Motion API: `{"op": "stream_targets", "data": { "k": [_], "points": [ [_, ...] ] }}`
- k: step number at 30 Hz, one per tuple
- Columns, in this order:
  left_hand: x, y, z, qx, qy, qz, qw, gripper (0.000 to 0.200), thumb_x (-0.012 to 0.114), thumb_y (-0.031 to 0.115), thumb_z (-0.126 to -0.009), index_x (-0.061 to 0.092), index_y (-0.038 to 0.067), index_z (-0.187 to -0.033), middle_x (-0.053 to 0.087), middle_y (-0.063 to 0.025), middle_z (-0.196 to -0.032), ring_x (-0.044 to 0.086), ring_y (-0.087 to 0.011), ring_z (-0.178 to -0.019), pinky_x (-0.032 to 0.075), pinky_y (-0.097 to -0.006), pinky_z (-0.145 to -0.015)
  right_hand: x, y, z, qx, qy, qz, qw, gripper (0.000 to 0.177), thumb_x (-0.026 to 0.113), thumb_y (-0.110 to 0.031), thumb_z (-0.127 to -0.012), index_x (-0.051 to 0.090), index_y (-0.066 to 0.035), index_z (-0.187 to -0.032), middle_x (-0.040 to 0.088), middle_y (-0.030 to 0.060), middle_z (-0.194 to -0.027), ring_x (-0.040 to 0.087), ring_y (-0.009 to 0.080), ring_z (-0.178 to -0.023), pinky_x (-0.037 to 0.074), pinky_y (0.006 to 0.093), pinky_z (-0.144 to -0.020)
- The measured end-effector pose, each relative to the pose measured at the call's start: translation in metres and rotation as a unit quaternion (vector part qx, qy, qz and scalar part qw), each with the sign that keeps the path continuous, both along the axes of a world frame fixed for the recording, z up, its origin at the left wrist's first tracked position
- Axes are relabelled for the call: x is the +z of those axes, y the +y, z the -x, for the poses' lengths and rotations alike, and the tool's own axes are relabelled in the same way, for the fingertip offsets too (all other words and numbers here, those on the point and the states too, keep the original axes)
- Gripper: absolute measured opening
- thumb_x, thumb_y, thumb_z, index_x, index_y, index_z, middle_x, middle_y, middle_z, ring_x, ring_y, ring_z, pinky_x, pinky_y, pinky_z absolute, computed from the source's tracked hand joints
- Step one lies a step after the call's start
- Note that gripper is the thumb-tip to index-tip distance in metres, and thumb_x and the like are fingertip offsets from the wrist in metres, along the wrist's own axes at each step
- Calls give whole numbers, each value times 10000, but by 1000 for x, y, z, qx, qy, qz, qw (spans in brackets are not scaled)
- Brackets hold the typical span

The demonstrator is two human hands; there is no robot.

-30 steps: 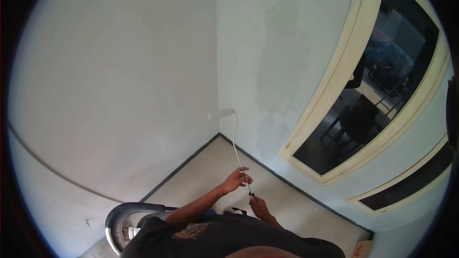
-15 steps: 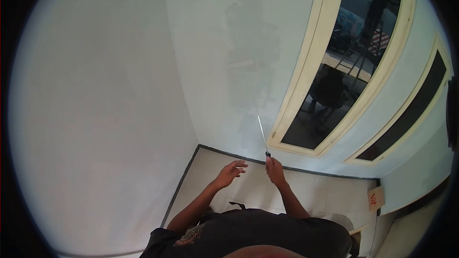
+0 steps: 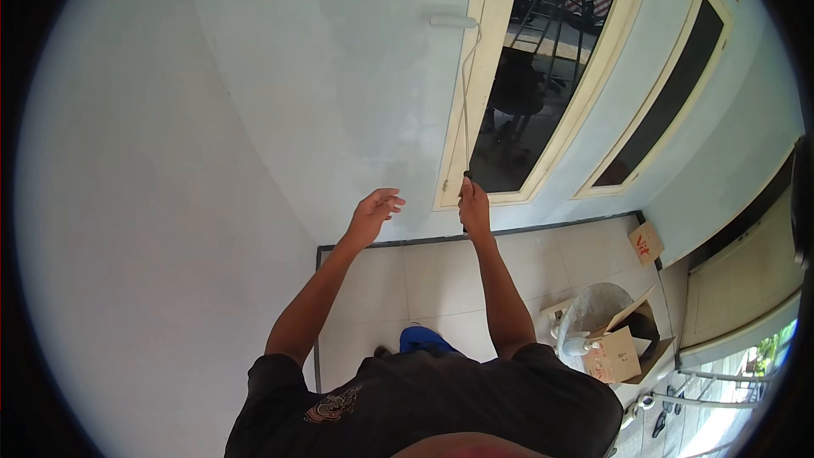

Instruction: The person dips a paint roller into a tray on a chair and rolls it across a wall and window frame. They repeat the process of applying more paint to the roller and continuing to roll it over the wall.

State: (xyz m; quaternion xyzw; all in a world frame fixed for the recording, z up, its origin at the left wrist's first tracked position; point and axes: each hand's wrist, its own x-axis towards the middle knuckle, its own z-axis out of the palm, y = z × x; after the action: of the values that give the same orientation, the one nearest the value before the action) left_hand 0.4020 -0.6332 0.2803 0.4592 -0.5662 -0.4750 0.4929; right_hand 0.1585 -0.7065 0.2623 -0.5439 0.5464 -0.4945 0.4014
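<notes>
My right hand point(image 3: 476, 209) is wrapped round the black handle of a long paint roller point(image 3: 465, 110). The roller's thin metal rod runs up in front of the cream window frame point(image 3: 458, 144). Its pale sleeve point(image 3: 452, 22) lies level at the top, overlapping the frame's left edge and the wall beside it. My left hand point(image 3: 371, 217) hangs in the air to the left, empty, fingers loosely curved and apart. Behind it, the pale wall point(image 3: 280, 59) carries a darker, damp-looking patch point(image 3: 365, 76).
Dark glass point(image 3: 543, 102) fills the window, and a narrower window point(image 3: 666, 97) is further right. On the tiled floor point(image 3: 441, 280) at right stand a whitish round tub point(image 3: 593, 305) and an open cardboard box point(image 3: 612, 356). A small carton point(image 3: 646, 243) sits by the far corner.
The view has swung right and down, bringing the tub and box into sight. The roller's sleeve has moved from the wall patch toward the window frame, still in my right hand.
</notes>
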Motion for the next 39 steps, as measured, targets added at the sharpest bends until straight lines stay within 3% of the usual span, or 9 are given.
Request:
{"op": "stream_targets", "data": {
  "k": [9,10,15,18,22,27,33,35,39],
  "points": [
    [31,-113,100,-2,118,-81,990,381,453,335,-1011,473,55,-1268,672,-90,-1091,632,-184,-968,491,-322,-804,-5,1,-34,-39,58,11,998,491,429,-385,-1001,610,43,-843,627,226,-741,613,371,-708,458,428,-663],
    [36,-123,105,-3,115,-83,990,363,440,344,-1015,485,56,-1232,690,-87,-1017,652,-185,-902,503,-321,-781,-13,-7,-40,-55,61,72,994,461,448,-376,-999,588,19,-808,500,70,-566,489,156,-511,383,336,-515],
    [44,-170,117,-13,126,-70,989,329,423,323,-1021,568,30,-1062,594,-23,-678,581,-116,-574,488,-271,-550,-18,-15,-35,47,-20,-11,999,382,466,-338,-1000,614,10,-954,573,116,-660,569,227,-591,457,374,-572],
    [45,-178,126,47,133,-94,985,314,424,299,-1026,573,34,-948,376,56,-559,333,-65,-445,364,-237,-424,8,3,-15,242,-350,-132,895,295,442,-326,-1020,535,-60,-1107,422,8,-603,451,110,-491,386,245,-433],
    [56,-189,134,43,219,-91,971,327,436,319,-1024,547,53,-868,384,51,-551,320,-61,-431,290,-249,-389,11,-14,-3,310,-407,-174,842,308,429,-365,-1020,511,-69,-992,421,11,-582,430,108,-446,364,247,-405],
    [143,-241,149,68,214,21,974,344,456,365,-1017,494,80,-828,330,34,-561,323,-84,-463,249,-247,-399,84,-80,8,250,-244,-59,935,385,442,-413,-1006,486,-81,-815,439,16,-525,405,117,-376,338,259,-359],
    [286,-290,150,37,278,139,950,336,462,353,-1014,496,75,-829,320,30,-558,293,-87,-453,251,-255,-398,212,-138,9,266,-217,30,939,389,448,-398,-1005,485,-76,-789,427,13,-516,402,126,-373,345,274,-371],
    [276,-291,143,58,261,145,953,346,473,360,-1008,504,77,-812,315,35,-557,288,-84,-457,250,-254,-402,199,-138,-3,240,-217,16,946,406,456,-422,-996,484,-71,-794,439,24,-519,409,136,-374,352,278,-375],
    [131,-261,140,104,226,55,967,381,498,420,-988,496,106,-771,310,59,-534,302,-58,-450,235,-235,-386,60,-102,-14,225,-235,-54,944,491,422,-463,-1002,471,-78,-701,435,20,-502,405,128,-362,332,269,-361]
  ]
}}
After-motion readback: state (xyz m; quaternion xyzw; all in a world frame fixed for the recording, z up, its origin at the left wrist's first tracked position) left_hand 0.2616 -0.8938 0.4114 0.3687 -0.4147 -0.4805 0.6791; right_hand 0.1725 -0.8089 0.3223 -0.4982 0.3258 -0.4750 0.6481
